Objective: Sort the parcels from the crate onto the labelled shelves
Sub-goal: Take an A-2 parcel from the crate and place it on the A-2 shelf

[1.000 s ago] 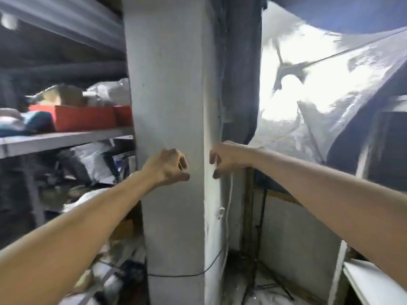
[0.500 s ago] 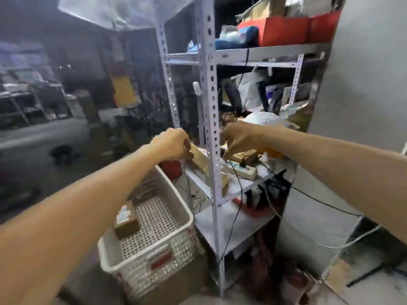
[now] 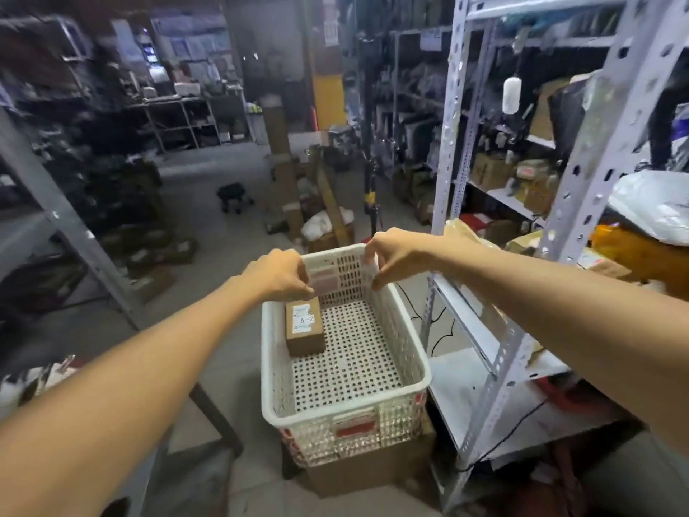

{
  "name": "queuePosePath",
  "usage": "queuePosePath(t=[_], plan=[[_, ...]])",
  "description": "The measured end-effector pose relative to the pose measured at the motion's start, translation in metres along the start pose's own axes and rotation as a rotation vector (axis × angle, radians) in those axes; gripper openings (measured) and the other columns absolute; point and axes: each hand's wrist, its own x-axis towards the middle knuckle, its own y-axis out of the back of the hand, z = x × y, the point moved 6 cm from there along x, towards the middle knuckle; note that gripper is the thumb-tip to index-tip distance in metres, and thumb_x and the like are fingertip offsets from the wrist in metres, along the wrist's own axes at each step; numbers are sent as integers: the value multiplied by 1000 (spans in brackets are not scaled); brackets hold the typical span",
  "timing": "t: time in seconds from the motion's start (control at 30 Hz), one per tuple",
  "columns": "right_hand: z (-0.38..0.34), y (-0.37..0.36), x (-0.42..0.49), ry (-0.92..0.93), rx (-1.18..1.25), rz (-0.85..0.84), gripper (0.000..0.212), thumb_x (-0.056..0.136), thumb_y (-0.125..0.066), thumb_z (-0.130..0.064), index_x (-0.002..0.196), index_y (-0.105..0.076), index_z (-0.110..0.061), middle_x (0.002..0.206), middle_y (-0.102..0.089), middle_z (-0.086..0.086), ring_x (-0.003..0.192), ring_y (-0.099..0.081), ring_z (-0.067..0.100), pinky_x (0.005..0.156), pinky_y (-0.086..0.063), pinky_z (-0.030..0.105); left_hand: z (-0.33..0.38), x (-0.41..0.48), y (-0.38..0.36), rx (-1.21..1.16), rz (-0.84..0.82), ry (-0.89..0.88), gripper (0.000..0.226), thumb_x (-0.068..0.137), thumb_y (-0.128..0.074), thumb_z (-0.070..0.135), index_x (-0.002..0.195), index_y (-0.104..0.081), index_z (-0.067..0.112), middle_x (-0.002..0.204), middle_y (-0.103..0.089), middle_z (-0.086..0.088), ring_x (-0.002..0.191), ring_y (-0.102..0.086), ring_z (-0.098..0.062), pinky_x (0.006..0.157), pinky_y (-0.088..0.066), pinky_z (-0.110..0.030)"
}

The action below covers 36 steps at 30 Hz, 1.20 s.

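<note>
Left grip [image 3: 279,276] is curled in a loose fist, nothing seen in it, over the crate's [image 3: 345,408] far left corner. Right grip [image 3: 395,255] is curled at the far rim; whether it pinches the rim I cannot tell. One parcel [image 3: 304,330] lies inside against the left wall. Rack [image 3: 507,367] stands just right of the crate, a box [image 3: 373,475] sits beneath it, and open floor [image 3: 208,225] lies beyond.
</note>
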Motion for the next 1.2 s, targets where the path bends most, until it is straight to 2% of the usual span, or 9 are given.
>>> queuePosePath(t=[0.13, 0.27, 0.47, 0.6, 0.73, 0.9, 1.0, 1.1, 1.2], plan=[[15, -33, 67, 77, -69, -123, 48, 72, -76, -29, 113, -64, -8, 108, -66, 8, 98, -63, 24, 83, -55, 40, -29, 47, -28, -19, -34, 100, 28, 72, -71, 34, 96, -71, 20, 101, -70, -1, 93, -66, -23, 84, -54, -38], [39, -48, 128, 91, -64, -171, 40, 75, -74, -31, 107, -63, -9, 95, -63, 6, 84, -60, 21, 60, -45, 26, -45, 92, -66, -17, -134, 136, 31, 74, -70, 34, 101, -70, 19, 103, -71, -2, 94, -66, -23, 82, -54, -35], [63, -86, 215, 77, -44, -283, 47, 75, -74, -34, 110, -63, -5, 104, -66, 11, 91, -63, 27, 80, -54, 38, -77, 157, -99, -67, -183, 155, 34, 80, -67, 39, 108, -65, 20, 111, -67, -1, 98, -63, -22, 84, -53, -39], [69, -124, 259, 77, -28, -341, 47, 78, -72, -33, 114, -60, -4, 107, -65, 13, 94, -62, 28, 81, -53, 38, -106, 195, -120, -91, -193, 176, 33, 81, -66, 33, 111, -64, 20, 116, -65, -3, 102, -62, -24, 85, -52, -38], [77, -166, 319, 34, -2, -385, 52, 80, -70, -34, 118, -58, -1, 113, -64, 16, 102, -61, 31, 86, -52, 41, -142, 249, -157, -111, -236, 197, 34, 81, -65, 29, 113, -62, 20, 113, -65, -4, 102, -61, -24, 85, -51, -35], [92, -215, 393, -35, 20, -493, 48, 84, -67, -34, 119, -57, -2, 118, -63, 16, 105, -60, 30, 89, -52, 41, -183, 318, -201, -132, -326, 205, 25, 78, -65, 20, 102, -65, 14, 102, -69, -6, 93, -63, -24, 79, -52, -34], [109, -242, 440, -98, 69, -476, 46, 85, -65, -33, 117, -58, -1, 114, -64, 16, 103, -60, 31, 88, -52, 42, -204, 362, -233, -84, -392, 163, 29, 82, -66, 24, 108, -61, 14, 104, -65, -6, 92, -61, -23, 77, -50, -33], [123, -284, 475, -159, 90, -455, 41, 84, -65, -32, 111, -60, -2, 110, -65, 16, 98, -60, 29, 82, -52, 35, -222, 394, -264, -55, -403, 159, 26, 84, -64, 20, 110, -61, 16, 97, -62, -3, 83, -55, -20, 68, -42, -30], [134, -337, 503, -210, 118, -476, 38, 88, -62, -30, 117, -56, -6, 119, -60, 14, 103, -58, 28, 80, -47, 31, -238, 414, -305, -75, -437, 192, 29, 84, -63, 18, 113, -60, 19, 104, -63, -4, 87, -56, -21, 69, -41, -29]])
